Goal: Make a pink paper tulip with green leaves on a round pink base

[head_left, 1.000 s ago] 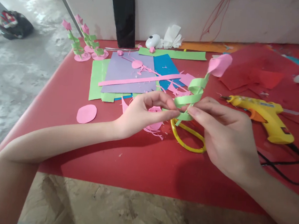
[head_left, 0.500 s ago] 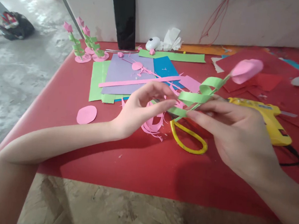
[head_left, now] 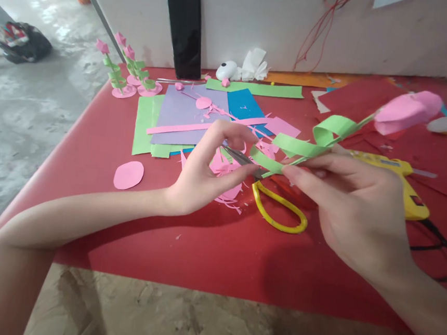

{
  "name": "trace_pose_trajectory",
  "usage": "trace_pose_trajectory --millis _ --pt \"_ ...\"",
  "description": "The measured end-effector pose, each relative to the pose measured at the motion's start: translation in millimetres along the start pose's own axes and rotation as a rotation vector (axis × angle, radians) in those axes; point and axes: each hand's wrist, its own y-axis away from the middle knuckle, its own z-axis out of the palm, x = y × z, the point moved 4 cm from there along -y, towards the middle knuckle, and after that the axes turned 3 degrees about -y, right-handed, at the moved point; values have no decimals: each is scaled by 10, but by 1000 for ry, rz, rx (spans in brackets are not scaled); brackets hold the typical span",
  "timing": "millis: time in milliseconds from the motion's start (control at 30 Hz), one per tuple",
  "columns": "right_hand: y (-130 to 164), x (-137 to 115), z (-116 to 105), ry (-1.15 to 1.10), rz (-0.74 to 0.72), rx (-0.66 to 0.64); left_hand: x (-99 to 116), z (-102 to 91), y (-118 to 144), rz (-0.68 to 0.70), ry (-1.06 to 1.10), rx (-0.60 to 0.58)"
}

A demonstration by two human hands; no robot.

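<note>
Above the red tabletop [head_left: 200, 254], the right hand [head_left: 357, 205] pinches a tilted paper flower [head_left: 303, 148] with a pink head [head_left: 408, 111] and curled green strips [head_left: 335, 123], near the yellow-handled metal scissors [head_left: 283, 227]; the left hand [head_left: 197, 181], thumb and fingers apart, is just beside it, contact with the strips unclear.

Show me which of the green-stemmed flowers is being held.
The flower pinched in the right hand. The other three stand on pink discs at the far left of the table.
</note>
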Motion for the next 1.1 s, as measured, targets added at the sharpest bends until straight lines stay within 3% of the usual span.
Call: trace_pose_trajectory --millis 67,167,267,700,900,1100 --pt "5 11 1 7 16 -7 63 -15 -46 194 -155 -48" --pt "-5 39 12 -20 50 -21 115 -59 -90 491 -372 -27" --pt "-21 68 34 -86 93 -40 90 -90 -114 599 -436 -18" --pt "-36 100 118 -330 304 -46 49 -118 -134 506 -493 -38" --pt "-27 143 167 -490 462 -129 15 -107 -132 463 -525 -93" --pt "-24 216 206 -535 563 -204 27 -105 -106 498 -513 -42"
